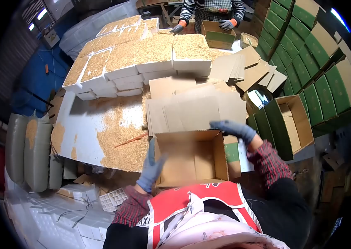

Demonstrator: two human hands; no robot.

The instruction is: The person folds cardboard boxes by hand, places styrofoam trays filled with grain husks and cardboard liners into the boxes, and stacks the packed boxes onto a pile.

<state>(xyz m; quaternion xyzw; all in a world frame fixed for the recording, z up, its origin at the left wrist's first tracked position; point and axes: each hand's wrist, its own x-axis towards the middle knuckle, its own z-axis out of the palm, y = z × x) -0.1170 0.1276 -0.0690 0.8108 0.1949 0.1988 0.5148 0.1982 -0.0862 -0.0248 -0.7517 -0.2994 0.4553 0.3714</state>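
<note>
Open carton point(194, 159) before the red apron point(179, 201) — left hand point(149, 172) at its left wall, right hand point(239, 130) by its far right corner, whether either clamps I cannot tell — apron lettering point(144, 221) unclear

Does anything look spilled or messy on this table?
Yes, loose tan sawdust-like material lies scattered across the white tabletop, reaching its near edge, so it looks spilled. Toward the far right, several cardboard sheets lie fanned at mismatched angles instead of squarely stacked.
</note>
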